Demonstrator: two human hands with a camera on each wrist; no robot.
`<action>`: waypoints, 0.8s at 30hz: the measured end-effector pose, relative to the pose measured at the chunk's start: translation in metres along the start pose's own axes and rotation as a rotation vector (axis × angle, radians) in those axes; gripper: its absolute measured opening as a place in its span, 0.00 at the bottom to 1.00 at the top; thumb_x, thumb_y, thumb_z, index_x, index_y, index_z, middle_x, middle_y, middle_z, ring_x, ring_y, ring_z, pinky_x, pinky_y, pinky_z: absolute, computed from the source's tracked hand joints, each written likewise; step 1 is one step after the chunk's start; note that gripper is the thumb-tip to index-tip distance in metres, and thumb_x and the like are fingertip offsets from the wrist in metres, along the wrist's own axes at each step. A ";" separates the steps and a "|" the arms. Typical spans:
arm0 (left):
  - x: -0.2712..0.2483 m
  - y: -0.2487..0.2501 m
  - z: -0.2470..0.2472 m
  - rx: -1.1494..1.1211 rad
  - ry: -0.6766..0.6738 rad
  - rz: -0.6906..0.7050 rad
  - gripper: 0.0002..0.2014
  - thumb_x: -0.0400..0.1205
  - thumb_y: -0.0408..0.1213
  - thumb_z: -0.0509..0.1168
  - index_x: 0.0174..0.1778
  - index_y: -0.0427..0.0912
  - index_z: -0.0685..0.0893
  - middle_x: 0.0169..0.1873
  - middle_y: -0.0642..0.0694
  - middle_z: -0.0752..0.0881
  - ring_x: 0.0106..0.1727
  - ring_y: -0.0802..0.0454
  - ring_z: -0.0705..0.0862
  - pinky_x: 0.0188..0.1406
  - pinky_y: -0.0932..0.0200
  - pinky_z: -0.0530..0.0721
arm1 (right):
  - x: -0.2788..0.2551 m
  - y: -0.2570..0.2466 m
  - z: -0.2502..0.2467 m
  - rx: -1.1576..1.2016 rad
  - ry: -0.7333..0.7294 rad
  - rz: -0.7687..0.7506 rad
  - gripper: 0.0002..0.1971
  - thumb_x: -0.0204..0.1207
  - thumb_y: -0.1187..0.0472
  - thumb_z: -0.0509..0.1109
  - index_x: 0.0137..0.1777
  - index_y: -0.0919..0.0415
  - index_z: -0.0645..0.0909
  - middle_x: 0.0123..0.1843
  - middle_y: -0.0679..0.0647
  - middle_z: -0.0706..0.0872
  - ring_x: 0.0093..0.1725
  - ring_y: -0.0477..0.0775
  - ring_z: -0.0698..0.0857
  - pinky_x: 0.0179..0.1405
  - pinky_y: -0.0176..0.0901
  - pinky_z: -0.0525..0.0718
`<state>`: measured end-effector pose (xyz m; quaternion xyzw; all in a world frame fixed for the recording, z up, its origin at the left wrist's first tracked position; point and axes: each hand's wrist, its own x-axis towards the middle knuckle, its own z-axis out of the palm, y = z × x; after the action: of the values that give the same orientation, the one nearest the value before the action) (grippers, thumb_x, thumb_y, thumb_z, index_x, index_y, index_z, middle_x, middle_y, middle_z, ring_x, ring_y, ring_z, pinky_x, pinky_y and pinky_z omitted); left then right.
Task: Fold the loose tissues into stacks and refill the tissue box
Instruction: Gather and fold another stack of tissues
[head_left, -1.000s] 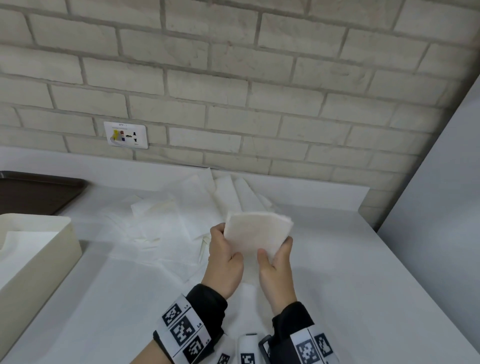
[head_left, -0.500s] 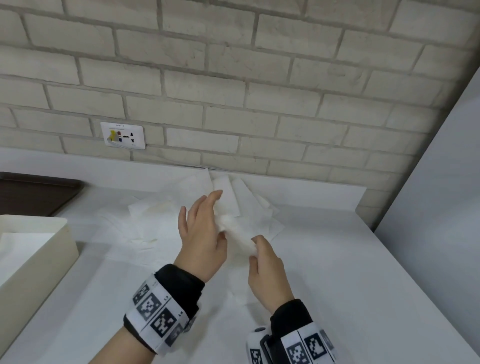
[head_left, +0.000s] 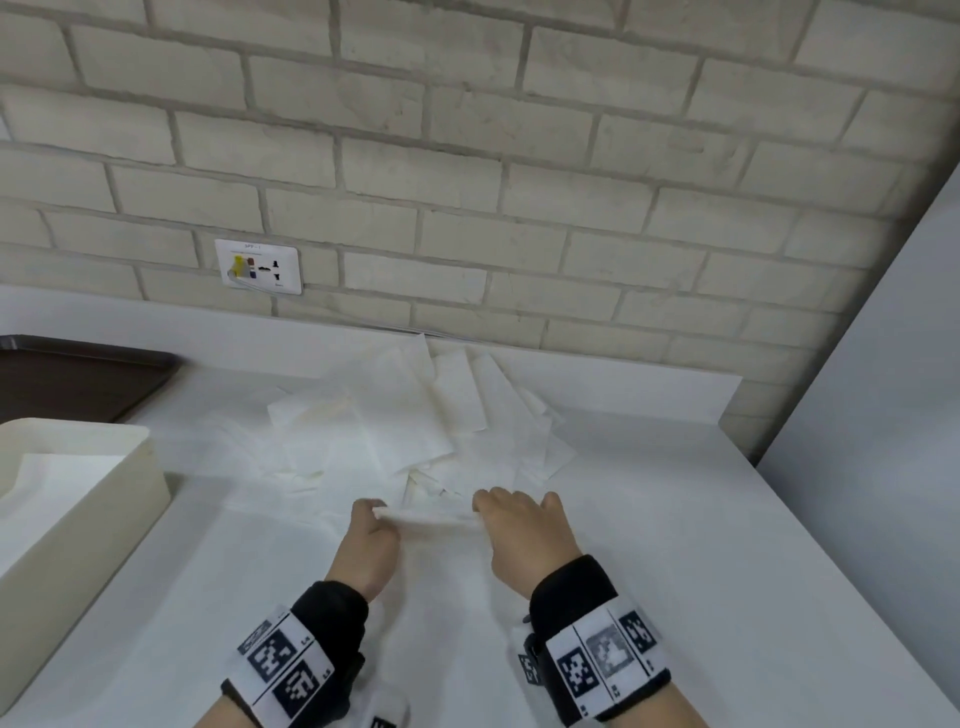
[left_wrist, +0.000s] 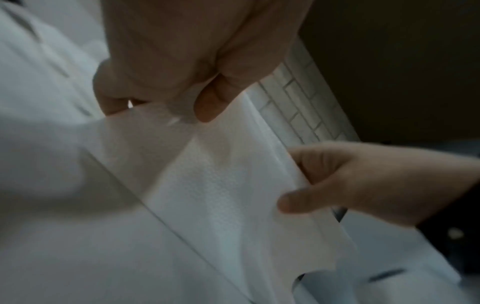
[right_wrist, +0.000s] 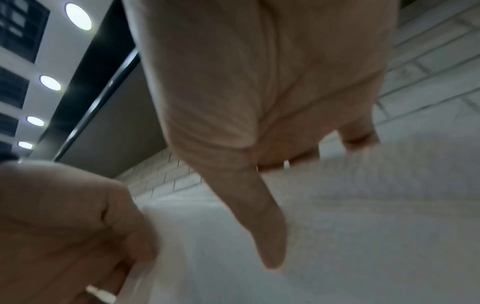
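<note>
Tissue (head_left: 428, 519) — thin white sheet with fine embossed weave, held taut low over white counter (head_left: 675, 571), just in front of loose tissue pile (head_left: 415, 415). Left hand (head_left: 366, 545): fingers curled, thumb and forefinger clamped on left edge of tissue. Right hand (head_left: 524, 535): fingers bent down over right edge, thumb pinching from below, as seen from the left wrist view (left_wrist: 350, 185). Lower edge of sheet hangs free, slightly ragged at one corner.

Pile: flat rectangular sheets, overlapping at odd angles, fanned toward the brick wall (head_left: 519, 156). Wall: pale painted brick, rough face, grey mortar lines.

Tissue box (head_left: 78, 519) — cream, smooth, rounded corners, open top, at left edge of counter; white sheet visible inside. Dark brown tray (head_left: 78, 374) behind box, shallow raised rim.

Wall socket plate (head_left: 258, 266): white, small printed symbols and a yellow mark; writing too small to read. Wrist bands: black cuffs with white panels carrying black square code markers; tiny lettering beside them not legible.

Open counter to the right of hands, bounded by grey panel (head_left: 883, 415) at right and low white upstand at rear.
</note>
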<state>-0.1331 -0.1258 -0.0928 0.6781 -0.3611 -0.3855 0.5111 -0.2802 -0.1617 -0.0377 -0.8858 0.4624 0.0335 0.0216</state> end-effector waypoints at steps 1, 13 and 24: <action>0.001 -0.005 0.000 0.013 -0.021 -0.041 0.11 0.82 0.22 0.49 0.57 0.37 0.67 0.37 0.47 0.72 0.37 0.55 0.71 0.33 0.62 0.68 | 0.001 -0.001 0.005 -0.027 -0.057 0.002 0.22 0.74 0.75 0.55 0.66 0.60 0.69 0.52 0.54 0.76 0.58 0.58 0.76 0.63 0.52 0.64; 0.012 -0.009 -0.003 0.082 0.035 -0.049 0.09 0.80 0.21 0.50 0.46 0.38 0.70 0.41 0.42 0.77 0.47 0.44 0.75 0.43 0.55 0.73 | 0.010 -0.003 0.018 0.022 0.127 -0.059 0.15 0.81 0.69 0.55 0.65 0.57 0.71 0.58 0.52 0.80 0.57 0.56 0.79 0.48 0.45 0.60; 0.018 -0.006 -0.004 0.115 -0.019 -0.114 0.08 0.80 0.23 0.49 0.39 0.32 0.73 0.31 0.44 0.71 0.35 0.51 0.68 0.62 0.36 0.71 | 0.024 -0.002 0.018 0.029 0.119 -0.099 0.20 0.77 0.73 0.55 0.66 0.58 0.70 0.60 0.53 0.80 0.60 0.56 0.78 0.51 0.46 0.65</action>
<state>-0.1212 -0.1385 -0.1006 0.7220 -0.3486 -0.3990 0.4449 -0.2661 -0.1787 -0.0575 -0.9075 0.4191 -0.0269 0.0085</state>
